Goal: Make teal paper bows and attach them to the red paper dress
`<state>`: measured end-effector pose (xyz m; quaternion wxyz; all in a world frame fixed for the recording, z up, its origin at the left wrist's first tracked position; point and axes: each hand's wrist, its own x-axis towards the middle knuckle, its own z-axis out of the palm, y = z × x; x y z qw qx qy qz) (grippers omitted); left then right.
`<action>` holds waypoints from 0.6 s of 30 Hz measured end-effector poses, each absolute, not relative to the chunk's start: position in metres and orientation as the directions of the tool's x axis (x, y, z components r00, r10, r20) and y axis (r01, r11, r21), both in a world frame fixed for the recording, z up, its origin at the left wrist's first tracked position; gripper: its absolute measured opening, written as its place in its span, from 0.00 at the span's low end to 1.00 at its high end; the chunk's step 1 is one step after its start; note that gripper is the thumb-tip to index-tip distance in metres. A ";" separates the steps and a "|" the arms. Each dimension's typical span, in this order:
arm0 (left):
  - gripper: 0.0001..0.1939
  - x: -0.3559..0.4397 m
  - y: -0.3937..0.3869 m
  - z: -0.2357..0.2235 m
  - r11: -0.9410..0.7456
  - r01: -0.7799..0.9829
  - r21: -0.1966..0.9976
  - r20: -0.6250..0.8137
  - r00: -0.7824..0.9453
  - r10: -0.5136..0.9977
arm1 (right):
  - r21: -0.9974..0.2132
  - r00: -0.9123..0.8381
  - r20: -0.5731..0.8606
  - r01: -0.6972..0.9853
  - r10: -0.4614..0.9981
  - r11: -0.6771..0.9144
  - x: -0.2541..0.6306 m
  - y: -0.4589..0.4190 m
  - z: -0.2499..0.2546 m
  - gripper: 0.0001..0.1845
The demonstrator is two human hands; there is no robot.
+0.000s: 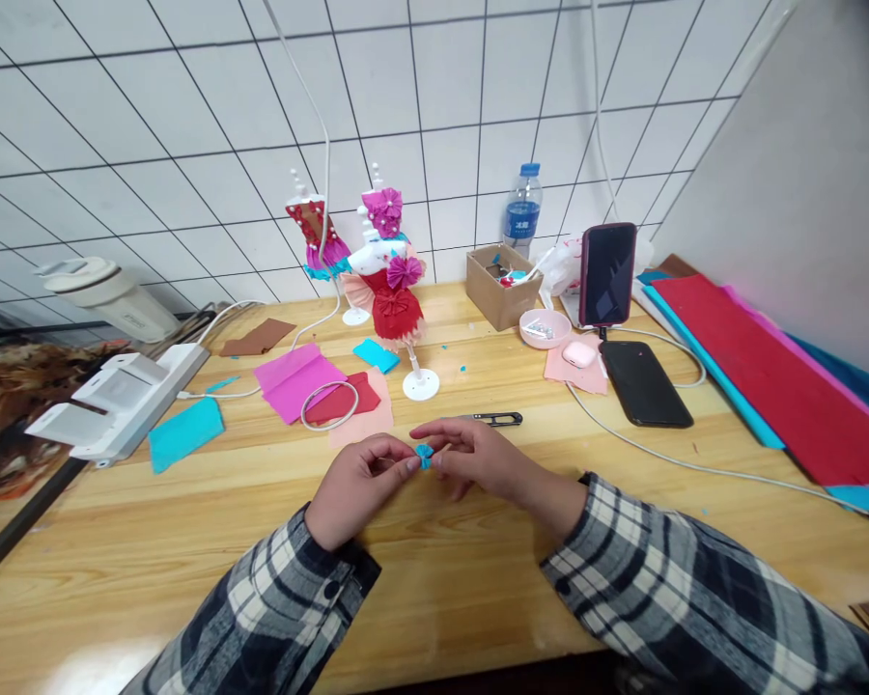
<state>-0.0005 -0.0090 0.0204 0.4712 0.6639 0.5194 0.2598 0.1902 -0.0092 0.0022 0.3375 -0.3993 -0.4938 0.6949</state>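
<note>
The plaid sleeves [685, 569] are showing black, grey and cream checks over a desk [210, 550] that is showing yellow-brown wood grain. The small pleated bow [424, 456] is showing bright blue, the folded sheet [300, 379] magenta, the water bottle's label [522, 220] blue, and the wall tiles [449, 87] white with dark grid lines.

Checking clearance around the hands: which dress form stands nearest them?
The red-skirted form, in front and closest to the left hand and right hand; the magenta-topped form and brown-and-red-topped form stand farther back.
</note>
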 end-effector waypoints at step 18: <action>0.19 0.004 -0.014 0.014 0.181 0.288 0.940 -0.278 0.341 0.898 | -0.999 -0.248 -0.038 0.025 0.968 -0.033 0.187 -0.013 0.002 0.10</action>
